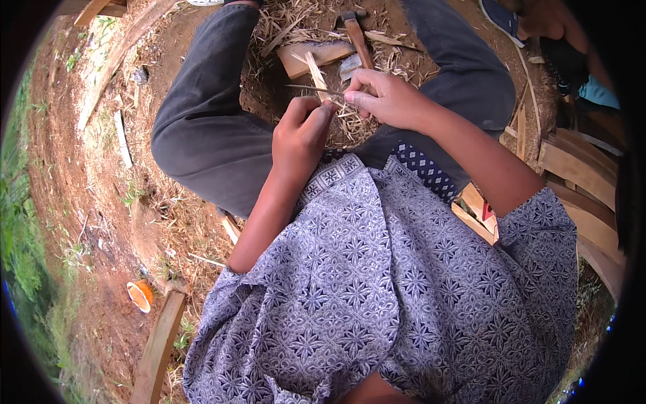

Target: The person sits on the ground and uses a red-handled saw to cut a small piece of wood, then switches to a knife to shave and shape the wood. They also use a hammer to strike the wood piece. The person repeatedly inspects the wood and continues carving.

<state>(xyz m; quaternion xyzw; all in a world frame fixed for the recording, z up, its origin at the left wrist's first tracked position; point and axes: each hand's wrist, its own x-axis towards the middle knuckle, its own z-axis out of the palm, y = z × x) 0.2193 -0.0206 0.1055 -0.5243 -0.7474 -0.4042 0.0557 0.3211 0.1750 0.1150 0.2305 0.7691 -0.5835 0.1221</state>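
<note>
My left hand (303,128) is closed around the lower end of a pale split wood strip (314,70), which points away from me between my knees. In my closed right hand (385,97) is a thin knife-like blade (308,87), seen almost edge-on. The blade lies crosswise over the strip, just beyond my left fingers, its tip toward the left. Its handle is hidden by my right fingers. Just past my hands, a flat wood block (296,62) rests on the ground among shavings (269,34).
A hammer (356,39) with a wooden handle lies beyond the block, beside a small grey piece (349,66). Curved planks (582,168) are stacked at the right, near another person's shoe (501,20). An orange cup-like object (140,295) and a plank (160,343) lie at the left.
</note>
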